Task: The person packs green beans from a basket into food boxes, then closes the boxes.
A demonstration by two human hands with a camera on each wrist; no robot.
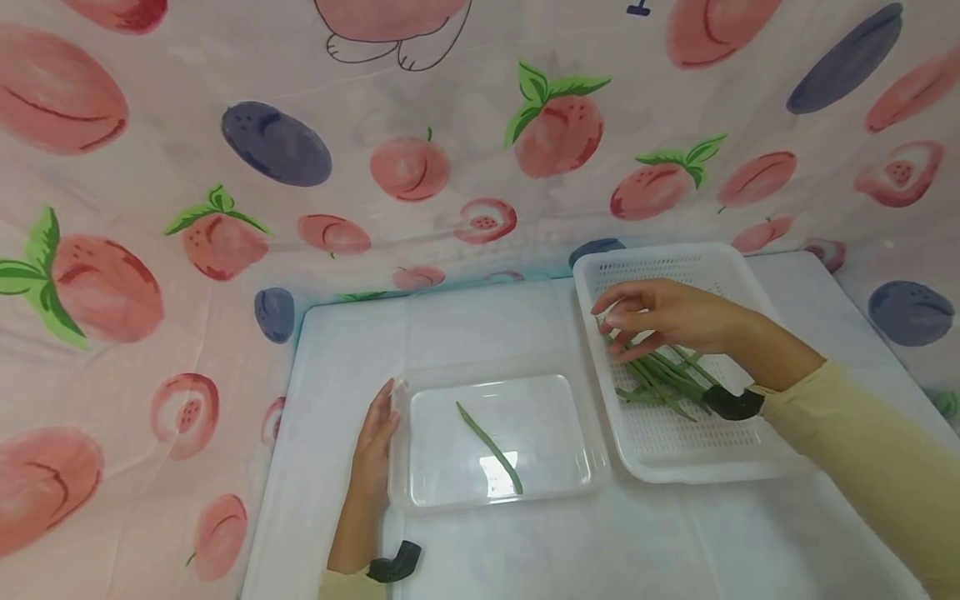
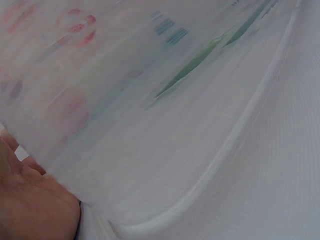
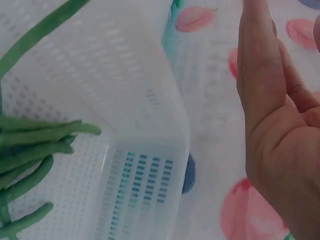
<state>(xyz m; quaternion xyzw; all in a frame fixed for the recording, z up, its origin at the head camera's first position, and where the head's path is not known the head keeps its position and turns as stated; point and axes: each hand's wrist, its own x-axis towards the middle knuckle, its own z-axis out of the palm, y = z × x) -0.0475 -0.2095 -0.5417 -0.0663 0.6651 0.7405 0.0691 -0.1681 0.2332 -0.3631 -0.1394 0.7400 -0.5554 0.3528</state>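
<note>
Loosely heaped beans [image 1: 662, 377], perforated basket [image 1: 660, 442], clear box [image 1: 543, 425]

Clear, glossy plastic was seen in the box [image 1: 435, 454], smooth plastic in the basket [image 1: 660, 440], matt skin on the beans [image 1: 663, 379], cloth in the backdrop [image 1: 345, 104].

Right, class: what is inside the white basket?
Inside the white basket: a pile of green beans. The right hand hides part of the inside in the head view; the pile's underside is covered.
</note>
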